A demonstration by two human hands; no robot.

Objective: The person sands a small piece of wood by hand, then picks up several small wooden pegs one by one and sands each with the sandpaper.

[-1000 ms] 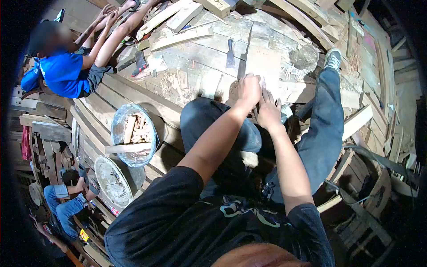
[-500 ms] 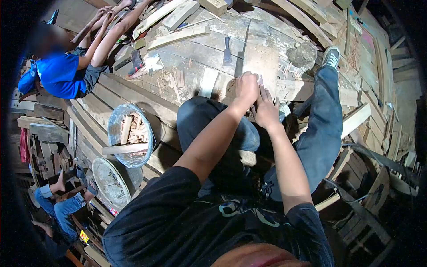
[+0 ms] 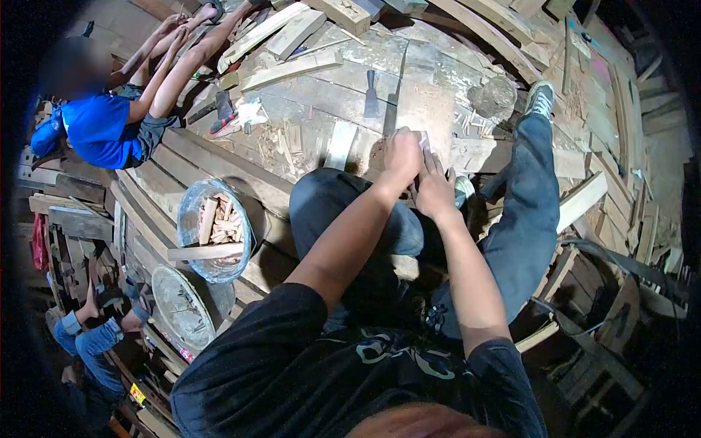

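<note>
My left hand (image 3: 402, 155) is closed at the near end of a pale flat board (image 3: 425, 108), its fingers bent around something too small to make out. Right beside it, my right hand (image 3: 436, 191) has its fingers close together, reaching up along a small thin piece (image 3: 424, 139) at the board's near edge. What either palm holds is hidden. Left of the board, a scraper with a dark handle (image 3: 371, 93) lies on the floor. A short pale wood block (image 3: 341, 144) lies to the left of my left hand.
A bucket of wood pieces (image 3: 191, 219) and a second bucket (image 3: 158, 292) stand at the left. A person in a blue shirt (image 3: 98, 128) sits beyond them; another person's legs (image 3: 98, 339) show lower left. A stump (image 3: 491, 98) and long planks (image 3: 482, 33) lie ahead.
Both hands stay close together at the board's near end and sit slightly lower in view. At lower left, the other person's legs have shifted a little.
</note>
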